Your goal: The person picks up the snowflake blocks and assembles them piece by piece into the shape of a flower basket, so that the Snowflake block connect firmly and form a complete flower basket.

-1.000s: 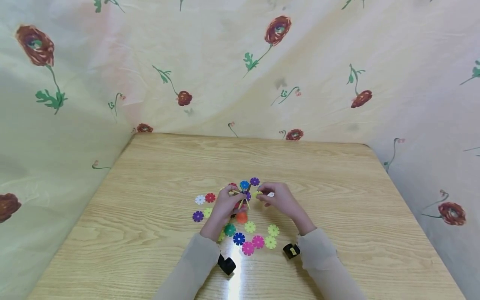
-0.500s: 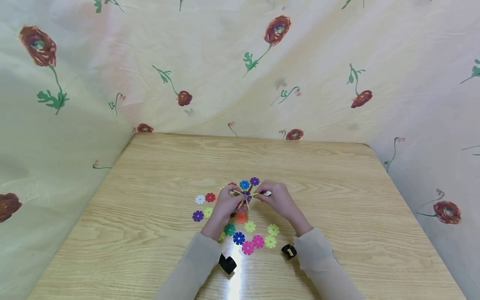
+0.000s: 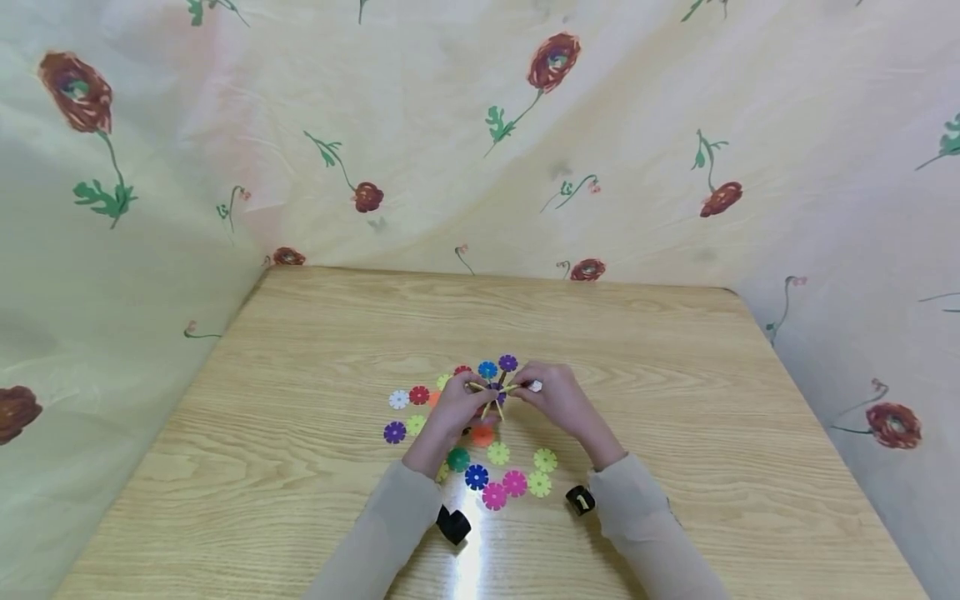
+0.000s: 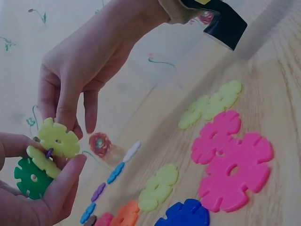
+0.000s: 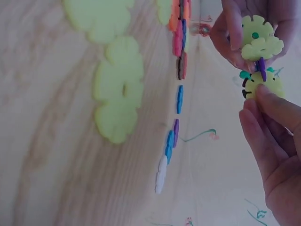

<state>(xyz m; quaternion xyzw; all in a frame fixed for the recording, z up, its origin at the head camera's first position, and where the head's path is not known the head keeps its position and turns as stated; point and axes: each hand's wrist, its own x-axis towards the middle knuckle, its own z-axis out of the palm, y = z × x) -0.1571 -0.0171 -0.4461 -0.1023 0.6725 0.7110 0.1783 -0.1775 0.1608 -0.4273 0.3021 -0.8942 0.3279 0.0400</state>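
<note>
Right hand (image 3: pixel 546 389): thumb and fingers pinch a yellow disc (image 5: pixel 269 86). Left hand (image 3: pixel 456 404): thumb and fingers grip a cluster (image 5: pixel 262 49) of discs, among them a green disc (image 4: pixel 34 179). A purple disc (image 5: pixel 262 69) stands edge-on between the yellow disc and the left hand; whether the yellow disc is slotted into it cannot be determined. All held discs are clear above the table (image 3: pixel 645 358). Just beyond the hands lies a blue disc (image 3: pixel 487 369); to the left, a white disc (image 3: pixel 399 399) beside a red disc (image 3: pixel 419 395); nearer the person, a navy disc (image 3: pixel 476 477) and two pink discs (image 3: pixel 494 497), touching. Floral cloth (image 3: pixel 435 117) hangs behind the table.
</note>
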